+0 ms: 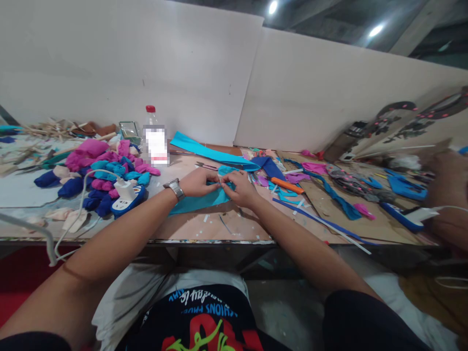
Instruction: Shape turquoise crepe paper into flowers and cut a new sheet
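My left hand (199,184) and my right hand (239,188) meet over the middle of the table, fingertips pinched close together. Between them is a strip of teal-blue fabric (199,204), which spreads flat on the tabletop below my left hand. A small whitish bit shows where the fingertips meet, too small to name. Just behind my left hand lies a pair of small pointed scissors or tweezers (205,166). A longer bright blue fabric strip (208,152) stretches behind both hands.
Left stand a red-capped bottle (150,109), a pile of knotted fabric pieces (106,168) and a power strip (126,202) with a plug. Right lie an orange-handled cutter (287,185), a blue strip (321,222) and fabric scraps. Another person's arm (448,200) reaches in at far right.
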{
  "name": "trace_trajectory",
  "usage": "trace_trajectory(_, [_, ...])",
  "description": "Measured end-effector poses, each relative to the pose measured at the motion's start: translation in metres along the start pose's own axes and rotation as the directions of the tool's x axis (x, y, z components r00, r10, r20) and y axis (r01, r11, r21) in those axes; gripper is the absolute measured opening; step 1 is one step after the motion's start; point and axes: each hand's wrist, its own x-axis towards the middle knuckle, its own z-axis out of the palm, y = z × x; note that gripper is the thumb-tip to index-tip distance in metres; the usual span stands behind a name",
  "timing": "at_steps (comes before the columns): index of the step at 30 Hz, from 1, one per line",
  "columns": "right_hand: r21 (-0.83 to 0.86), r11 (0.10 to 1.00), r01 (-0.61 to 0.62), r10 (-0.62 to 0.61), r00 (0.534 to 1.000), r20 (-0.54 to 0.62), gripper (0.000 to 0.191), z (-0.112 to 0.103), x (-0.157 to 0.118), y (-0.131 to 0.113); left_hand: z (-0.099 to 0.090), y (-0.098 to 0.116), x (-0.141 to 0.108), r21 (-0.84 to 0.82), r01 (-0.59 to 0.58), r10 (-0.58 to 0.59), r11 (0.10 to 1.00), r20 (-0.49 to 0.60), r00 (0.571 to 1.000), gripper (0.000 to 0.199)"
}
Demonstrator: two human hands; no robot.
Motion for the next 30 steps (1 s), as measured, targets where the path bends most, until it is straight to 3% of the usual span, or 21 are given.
trace_trajectory(30, [0.020, 0.999, 0.029, -0.028, 0.999, -0.036, 0.013, -0.001, 0.000, 0.004, -0.005, -0.011, 0.000, -0.016, 0.087, -0.084, 0.996, 0.137, 0.987, 0.040])
